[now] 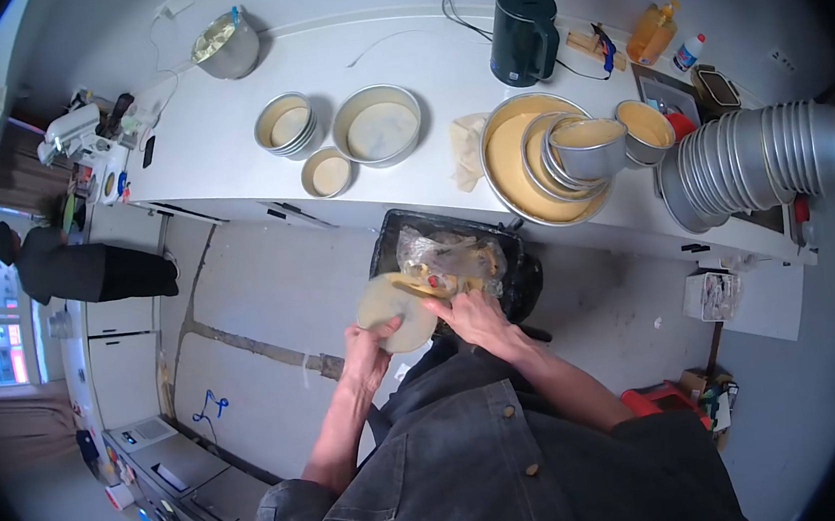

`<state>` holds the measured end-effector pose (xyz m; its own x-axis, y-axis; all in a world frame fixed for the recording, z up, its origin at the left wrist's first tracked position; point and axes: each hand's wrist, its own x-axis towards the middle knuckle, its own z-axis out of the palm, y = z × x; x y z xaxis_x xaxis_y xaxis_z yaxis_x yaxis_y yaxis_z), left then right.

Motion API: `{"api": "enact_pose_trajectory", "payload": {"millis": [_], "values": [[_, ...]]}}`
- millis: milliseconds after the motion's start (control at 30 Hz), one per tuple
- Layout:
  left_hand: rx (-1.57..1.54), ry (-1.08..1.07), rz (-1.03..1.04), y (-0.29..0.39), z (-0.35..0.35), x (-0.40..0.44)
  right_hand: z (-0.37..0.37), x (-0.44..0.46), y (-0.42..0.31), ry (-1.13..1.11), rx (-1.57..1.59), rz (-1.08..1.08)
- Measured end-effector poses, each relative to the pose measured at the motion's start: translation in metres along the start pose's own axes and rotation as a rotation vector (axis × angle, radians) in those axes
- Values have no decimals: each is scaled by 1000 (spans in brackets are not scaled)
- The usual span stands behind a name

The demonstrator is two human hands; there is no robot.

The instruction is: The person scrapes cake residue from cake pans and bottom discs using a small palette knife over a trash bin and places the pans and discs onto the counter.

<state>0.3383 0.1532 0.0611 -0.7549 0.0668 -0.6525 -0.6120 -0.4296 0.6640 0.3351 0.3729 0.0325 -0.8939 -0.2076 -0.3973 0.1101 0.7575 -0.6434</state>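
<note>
My left hand [370, 353] is closed on the lower left edge of a flat round disc [399, 328], pale yellowish and like a cake pan base, with the thumb on its face. Against the disc's upper right edge lies a thin yellowish strip [420, 288]. My right hand [475, 317] is closed around the strip's near end; whether it is a scraper or a peeled layer I cannot tell. Both hands are above a black bin [384, 254], which holds a crumpled clear plastic bag [437, 251] and yellowish scraps.
On the white counter [215, 139] stand round cake pans [376, 126], a large pan with smaller ones inside [508, 156], a row of nested pans [740, 159], a dark kettle [522, 34] and a metal bowl [226, 48]. Another person [86, 262] stands at the far left.
</note>
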Motion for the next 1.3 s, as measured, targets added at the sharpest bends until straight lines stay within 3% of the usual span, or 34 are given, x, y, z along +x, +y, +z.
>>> {"api": "enact_pose_trajectory", "payload": {"millis": [167,233,300,367,433,567,633,700,733,867,900,1000,1067,1100,1167,1267,1300], "values": [[33,45,-57,-3,-5,-10,14,9,23,7,130,258],[49,52,-45,-1,-2,-6,21,13,31,-63,234,249],[69,53,-38,0,3,1,20,11,15,65,502,-8],[181,94,-42,4,8,12,17,13,5,-3,504,57],[52,62,30,7,20,21,15,17,-4,192,612,50],[-392,0,143,10,68,19,5,23,-19,227,603,110],[-288,-17,176,7,78,17,-11,10,-30,249,506,88],[-327,-50,267,4,82,19,-29,-6,-41,206,189,9],[-307,-64,261,1,82,19,-22,-10,-36,286,69,-89],[-366,-50,269,-1,86,9,-12,1,-15,396,133,-67],[-339,-40,249,-2,80,9,-12,11,-8,530,107,-162],[-287,2,190,-4,59,8,-15,19,0,335,61,-66],[-268,45,132,-3,53,0,-20,26,-1,195,135,180],[-267,52,140,-2,51,-4,-30,23,-3,111,74,196],[-180,127,177,-1,47,-10,-21,15,-2,294,134,51],[-255,96,144,-1,42,-4,-12,0,-17,61,-49,-69],[-262,96,151,1,41,-2,0,-4,-20,151,-41,-158]]}}
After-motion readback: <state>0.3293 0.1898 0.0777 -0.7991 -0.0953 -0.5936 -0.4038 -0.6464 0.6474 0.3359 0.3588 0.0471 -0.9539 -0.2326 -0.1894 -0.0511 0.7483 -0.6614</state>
